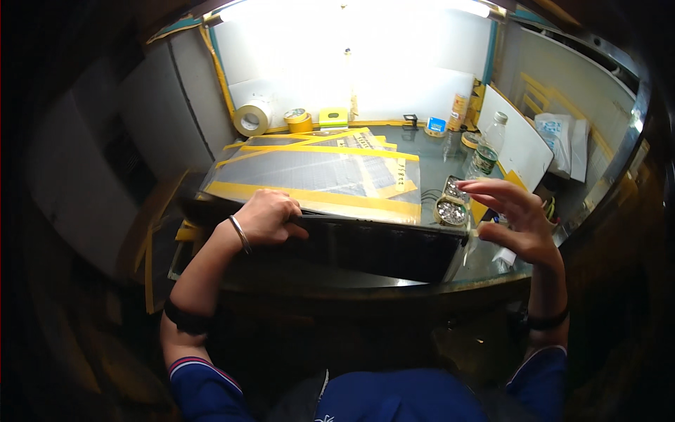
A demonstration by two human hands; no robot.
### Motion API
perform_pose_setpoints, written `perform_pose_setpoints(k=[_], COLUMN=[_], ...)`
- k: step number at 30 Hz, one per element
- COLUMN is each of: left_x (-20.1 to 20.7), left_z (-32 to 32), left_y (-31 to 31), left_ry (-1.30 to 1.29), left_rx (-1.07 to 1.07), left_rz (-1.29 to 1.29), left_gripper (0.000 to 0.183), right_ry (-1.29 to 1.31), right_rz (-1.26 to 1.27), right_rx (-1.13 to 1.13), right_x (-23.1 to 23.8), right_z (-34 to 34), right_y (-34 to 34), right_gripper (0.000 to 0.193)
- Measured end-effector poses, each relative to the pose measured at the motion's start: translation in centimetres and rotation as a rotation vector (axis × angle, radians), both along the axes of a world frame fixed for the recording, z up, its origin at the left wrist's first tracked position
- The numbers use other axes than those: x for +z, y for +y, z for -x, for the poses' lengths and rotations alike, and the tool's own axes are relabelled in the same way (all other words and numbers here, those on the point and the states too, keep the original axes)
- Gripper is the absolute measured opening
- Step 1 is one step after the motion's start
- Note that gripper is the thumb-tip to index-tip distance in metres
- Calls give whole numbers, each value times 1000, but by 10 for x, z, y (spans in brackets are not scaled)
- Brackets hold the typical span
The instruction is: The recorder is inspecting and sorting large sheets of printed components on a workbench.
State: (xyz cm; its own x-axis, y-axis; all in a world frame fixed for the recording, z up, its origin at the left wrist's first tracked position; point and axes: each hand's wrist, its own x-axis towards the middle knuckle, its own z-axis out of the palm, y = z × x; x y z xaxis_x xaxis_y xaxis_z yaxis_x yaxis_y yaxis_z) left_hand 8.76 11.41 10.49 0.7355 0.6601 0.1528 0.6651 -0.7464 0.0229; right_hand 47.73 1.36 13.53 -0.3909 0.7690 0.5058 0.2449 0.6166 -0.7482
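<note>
A large dark flat board (351,246) stands in front of me, its black face toward me and its far side against a stack of sheets. My left hand (267,216) is closed over the board's upper edge on the left, fingers curled and thumb toward me. On the stack, grey film-covered sheets (295,172) are bordered with yellow tape. My right hand (517,218) hovers off the board's right corner, thumb and fingers apart, holding nothing. Nearest to it is a round tin (451,211) of small shiny metal pieces, with a second small container (453,187) behind.
At the back left stand a wide tape roll (252,118), yellow tape rolls (299,122) and a yellow-green box (334,117). A clear bottle (486,148), a blue-labelled tin (436,126) and an orange can (458,109) stand back right. A white panel (517,133) leans at the right.
</note>
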Motion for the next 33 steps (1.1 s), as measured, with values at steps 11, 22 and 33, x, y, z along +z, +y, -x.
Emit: perform_pose_setpoints(k=[11, 22, 33], left_x=[2, -7, -2], left_z=[-30, -28, -28], left_y=[-7, 5, -1], left_ry=[73, -16, -161], left_rx=[-29, -24, -17], left_rz=[20, 50, -26], left_gripper=[24, 34, 30], right_ry=[-601, -1080, -865], right_rz=[-415, 106, -254], right_rx=[-91, -215, -356], right_x=[-30, -6, -47], right_z=[142, 127, 136], right_y=[44, 49, 52], right_gripper=[30, 34, 17])
